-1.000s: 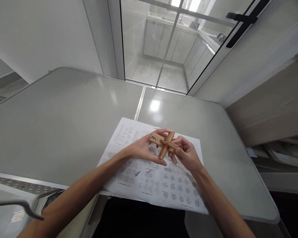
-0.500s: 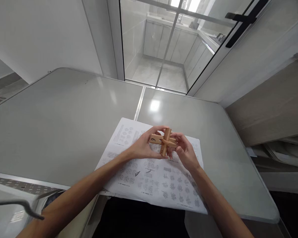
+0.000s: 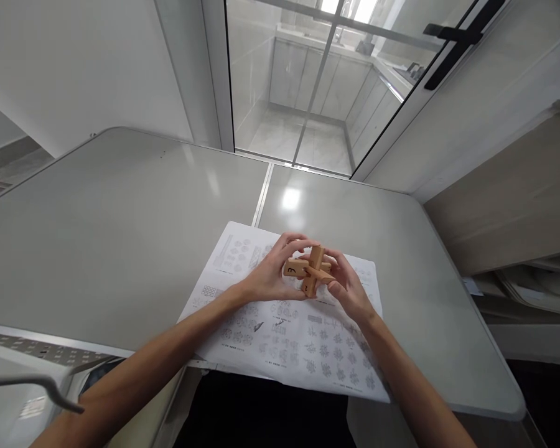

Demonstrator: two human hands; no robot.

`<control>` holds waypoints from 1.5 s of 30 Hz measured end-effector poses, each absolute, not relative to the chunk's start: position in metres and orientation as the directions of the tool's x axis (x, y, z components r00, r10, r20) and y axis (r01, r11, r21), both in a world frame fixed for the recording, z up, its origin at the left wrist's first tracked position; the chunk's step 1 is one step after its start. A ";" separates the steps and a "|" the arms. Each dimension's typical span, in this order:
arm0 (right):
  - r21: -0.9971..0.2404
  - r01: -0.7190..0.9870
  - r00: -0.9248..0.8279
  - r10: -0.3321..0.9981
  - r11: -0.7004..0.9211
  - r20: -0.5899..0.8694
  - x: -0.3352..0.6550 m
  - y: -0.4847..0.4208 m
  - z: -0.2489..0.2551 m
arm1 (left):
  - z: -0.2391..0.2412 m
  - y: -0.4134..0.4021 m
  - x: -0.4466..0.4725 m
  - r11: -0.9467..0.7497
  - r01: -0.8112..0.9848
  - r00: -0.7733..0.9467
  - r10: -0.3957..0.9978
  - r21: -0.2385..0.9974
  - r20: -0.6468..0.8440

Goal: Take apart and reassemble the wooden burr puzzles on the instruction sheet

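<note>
Between my hands is a wooden burr puzzle (image 3: 313,269) of crossing bars, held just above a printed sheet. Dark handwritten marks show on two of its bars. My left hand (image 3: 275,270) curves around the left side, fingers at the top end of the upright bar and thumb at its bottom end. On the other side, my right hand (image 3: 348,283) has its thumb on the tip of the bar that points toward me; its other fingers are partly hidden behind the wood. The white paper sheet (image 3: 280,367) carries rows of small printed diagrams.
The sheet lies at the front edge of a grey table (image 3: 135,236) with a metal seam down its middle. Beyond stands a glass door (image 3: 289,81) with a black handle (image 3: 457,37). Wooden shelves (image 3: 518,193) are at the right; a bent grey rod (image 3: 42,382) is at lower left.
The puzzle has turned slightly in my hands. My right thumb has moved onto the near bar's tip, which now angles more down and to the right. The sheet has stayed put.
</note>
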State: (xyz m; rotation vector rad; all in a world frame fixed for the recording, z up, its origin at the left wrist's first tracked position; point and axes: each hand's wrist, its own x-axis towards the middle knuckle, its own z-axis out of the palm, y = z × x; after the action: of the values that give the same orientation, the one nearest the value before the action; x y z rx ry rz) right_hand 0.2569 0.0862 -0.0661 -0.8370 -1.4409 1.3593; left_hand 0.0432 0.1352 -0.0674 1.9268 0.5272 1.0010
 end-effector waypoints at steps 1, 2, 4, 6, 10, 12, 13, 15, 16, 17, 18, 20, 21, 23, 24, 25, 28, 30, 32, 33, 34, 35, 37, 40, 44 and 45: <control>-0.980 -0.121 -0.302 0.934 0.158 0.188 0.258 0.086 -0.067 | -0.067 0.135 0.043 -0.534 -0.016 0.589 0.678 0.845 0.440; -0.978 -0.121 -0.288 0.937 0.167 0.196 0.259 0.087 -0.067 | -0.067 0.135 0.042 -0.543 -0.005 0.600 0.670 0.840 0.437; -0.975 -0.142 -0.263 0.943 0.170 0.203 0.263 0.088 -0.068 | -0.067 0.135 0.042 -0.569 0.023 0.636 0.643 0.822 0.427; -0.972 -0.179 -0.250 0.949 0.152 0.194 0.266 0.088 -0.067 | -0.067 0.134 0.042 -0.596 0.043 0.667 0.615 0.801 0.421; -0.967 -0.229 -0.242 0.955 0.113 0.169 0.267 0.090 -0.062 | -0.066 0.132 0.042 -0.606 0.049 0.676 0.605 0.794 0.420; -0.966 -0.241 -0.238 0.960 0.092 0.150 0.266 0.090 -0.062 | -0.065 0.131 0.042 -0.600 0.049 0.676 0.608 0.798 0.416; -0.966 -0.247 -0.241 0.960 0.077 0.139 0.266 0.090 -0.062 | -0.065 0.131 0.042 -0.596 0.048 0.677 0.610 0.801 0.413; -0.963 -0.263 -0.250 0.961 0.051 0.119 0.267 0.090 -0.064 | -0.066 0.131 0.043 -0.586 0.046 0.673 0.616 0.809 0.409; -0.961 -0.274 -0.248 0.962 0.043 0.114 0.267 0.090 -0.065 | -0.068 0.132 0.044 -0.585 0.041 0.663 0.622 0.810 0.416; -0.958 -0.285 -0.237 0.965 0.042 0.113 0.268 0.091 -0.066 | -0.069 0.132 0.045 -0.588 0.034 0.643 0.632 0.808 0.433; -0.954 -0.295 -0.218 0.969 0.049 0.117 0.269 0.091 -0.067 | -0.071 0.133 0.046 -0.595 0.026 0.613 0.644 0.804 0.457; -0.947 -0.312 -0.164 0.977 0.078 0.135 0.270 0.091 -0.068 | -0.074 0.134 0.047 -0.601 0.014 0.548 0.673 0.799 0.497; -0.944 -0.316 -0.136 0.980 0.095 0.144 0.271 0.091 -0.069 | -0.074 0.134 0.048 -0.588 0.009 0.526 0.691 0.809 0.496; -0.942 -0.312 -0.092 0.984 0.119 0.155 0.271 0.091 -0.069 | -0.071 0.134 0.048 -0.507 -0.010 0.530 0.728 0.862 0.434; -0.945 -0.302 -0.078 0.985 0.126 0.156 0.270 0.091 -0.068 | -0.069 0.133 0.048 -0.445 -0.019 0.552 0.742 0.895 0.381; -0.949 -0.285 -0.067 0.985 0.132 0.157 0.269 0.091 -0.068 | -0.066 0.133 0.047 -0.380 -0.023 0.573 0.752 0.925 0.324; -0.966 -0.206 -0.055 0.984 0.156 0.170 0.265 0.090 -0.067 | -0.060 0.132 0.046 -0.254 0.002 0.594 0.778 0.967 0.203; -0.971 -0.168 -0.074 0.980 0.171 0.185 0.263 0.089 -0.066 | -0.060 0.132 0.046 -0.252 0.035 0.573 0.798 0.967 0.187; -0.973 -0.151 -0.098 0.976 0.176 0.192 0.261 0.088 -0.065 | -0.061 0.133 0.047 -0.276 0.056 0.556 0.807 0.960 0.199; -0.973 -0.148 -0.106 0.975 0.177 0.193 0.260 0.087 -0.064 | -0.061 0.133 0.047 -0.287 0.060 0.552 0.808 0.956 0.207; -0.973 -0.149 -0.110 0.975 0.178 0.195 0.260 0.087 -0.063 | -0.062 0.134 0.047 -0.296 0.063 0.550 0.807 0.953 0.214; -0.972 -0.152 -0.113 0.974 0.179 0.197 0.260 0.087 -0.063 | -0.062 0.134 0.047 -0.308 0.068 0.550 0.805 0.949 0.222; -0.971 -0.156 -0.113 0.973 0.183 0.202 0.260 0.087 -0.062 | -0.061 0.133 0.047 -0.340 0.083 0.550 0.800 0.937 0.242; -0.972 -0.149 -0.096 0.975 0.184 0.199 0.260 0.087 -0.061 | -0.060 0.133 0.047 -0.397 0.096 0.542 0.790 0.913 0.286; -0.968 -0.181 -0.083 0.978 0.175 0.192 0.258 0.087 -0.062 | -0.059 0.133 0.046 -0.458 0.125 0.535 0.779 0.880 0.329; -0.966 -0.192 -0.081 0.978 0.174 0.192 0.257 0.086 -0.062 | -0.059 0.133 0.045 -0.465 0.135 0.537 0.776 0.875 0.330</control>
State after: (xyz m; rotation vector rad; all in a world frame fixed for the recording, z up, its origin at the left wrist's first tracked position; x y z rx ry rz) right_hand 0.2572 0.0863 -0.0619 -0.8900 -1.2244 1.2240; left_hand 0.0453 0.1328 -0.0593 1.9215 0.7429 0.9472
